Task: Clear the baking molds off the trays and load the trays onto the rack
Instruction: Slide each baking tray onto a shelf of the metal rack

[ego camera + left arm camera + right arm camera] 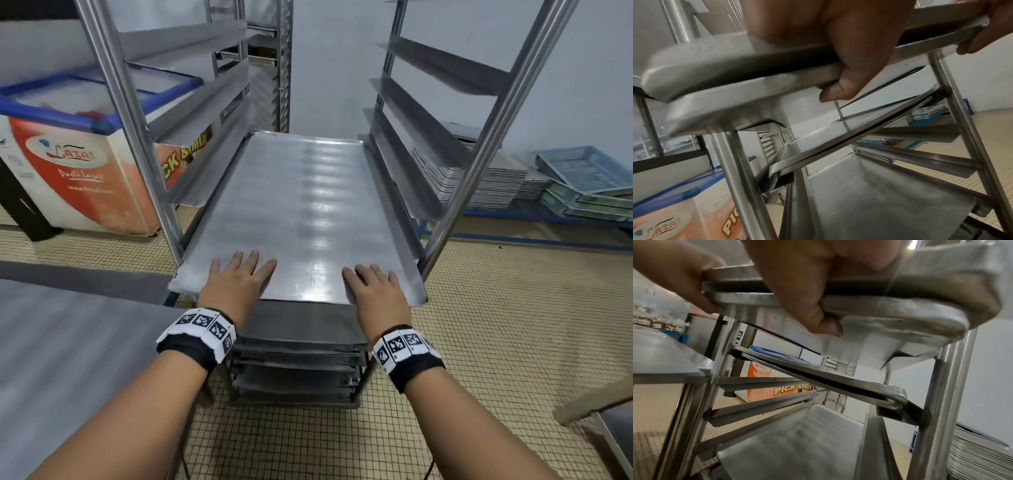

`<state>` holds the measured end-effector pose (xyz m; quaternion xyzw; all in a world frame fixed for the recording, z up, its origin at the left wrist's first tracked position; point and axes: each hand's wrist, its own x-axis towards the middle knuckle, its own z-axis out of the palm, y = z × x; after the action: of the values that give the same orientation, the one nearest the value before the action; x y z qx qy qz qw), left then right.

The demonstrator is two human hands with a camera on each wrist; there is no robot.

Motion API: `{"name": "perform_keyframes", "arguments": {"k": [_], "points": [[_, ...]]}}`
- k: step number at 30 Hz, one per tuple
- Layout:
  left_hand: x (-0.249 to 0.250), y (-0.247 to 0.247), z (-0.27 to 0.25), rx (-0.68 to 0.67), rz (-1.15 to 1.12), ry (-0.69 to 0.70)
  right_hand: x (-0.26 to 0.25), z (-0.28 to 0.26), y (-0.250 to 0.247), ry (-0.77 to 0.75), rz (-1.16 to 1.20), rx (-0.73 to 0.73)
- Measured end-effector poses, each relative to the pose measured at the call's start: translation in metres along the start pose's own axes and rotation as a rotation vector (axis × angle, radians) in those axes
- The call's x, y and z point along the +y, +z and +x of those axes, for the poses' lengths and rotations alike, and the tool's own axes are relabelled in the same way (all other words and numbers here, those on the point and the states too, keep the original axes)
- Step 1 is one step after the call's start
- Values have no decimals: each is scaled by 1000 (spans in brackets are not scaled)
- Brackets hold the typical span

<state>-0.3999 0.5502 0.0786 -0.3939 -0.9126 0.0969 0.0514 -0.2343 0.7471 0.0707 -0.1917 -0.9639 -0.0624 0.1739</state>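
Note:
An empty steel tray point(301, 212) lies on a pair of rails in the steel rack point(496, 137), with its near edge sticking out toward me. My left hand point(236, 277) grips that edge left of centre, fingers flat on top. In the left wrist view its thumb point(834, 92) hooks under the rim point(735, 78). My right hand point(373, 287) grips the same edge near the right corner, thumb point(826, 324) under the rim point(900, 308). More trays point(298, 346) sit on lower rails; one point(818, 378) lies crooked. No baking molds are in view.
A steel table point(68, 342) lies at my left and another table corner point(616, 435) at the lower right. A chest freezer point(68, 154) stands behind the rack's left side. Stacked trays point(479, 185) and blue crates point(589, 181) rest on a low stand at the right. Upper rails point(428, 68) are bare.

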Motion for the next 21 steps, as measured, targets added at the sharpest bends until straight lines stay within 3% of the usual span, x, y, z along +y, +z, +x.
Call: {"name": "perform_keyframes", "arguments": {"k": [10,21], "points": [[-14,-4,79,34,-32,6,20,73,18,53,52,-119],[-23,2,127,90,-63,5,27,114,31,78,43,-78]]}}
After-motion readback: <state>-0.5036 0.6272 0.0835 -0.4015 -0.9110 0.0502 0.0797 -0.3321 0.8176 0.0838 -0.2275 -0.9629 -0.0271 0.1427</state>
